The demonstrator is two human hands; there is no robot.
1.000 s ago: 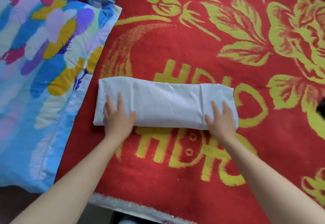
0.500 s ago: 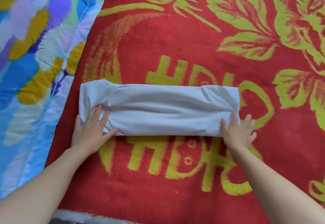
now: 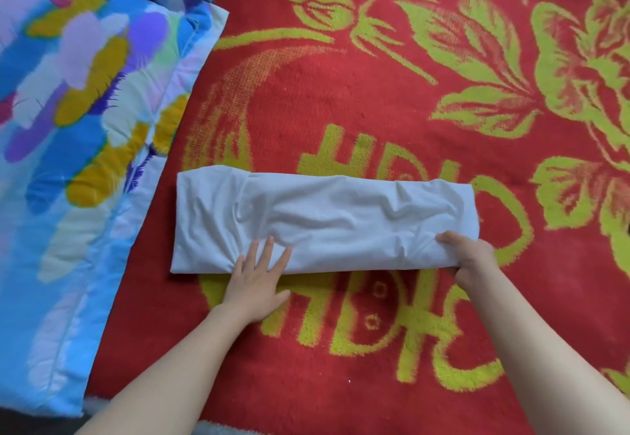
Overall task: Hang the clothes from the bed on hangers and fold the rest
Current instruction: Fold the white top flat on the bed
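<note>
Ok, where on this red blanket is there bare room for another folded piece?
Bare red flowered blanket lies beyond the folded white cloth and to its right; a patch between the forearms. Crowded: the left, taken by the multicoloured quilt, and the cloth's near edge, where left hand and right hand sit.

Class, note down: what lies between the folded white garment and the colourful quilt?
Only a bare strip of the red floral blanket lies between the folded white garment and the colourful quilt; the head view shows this.
</note>
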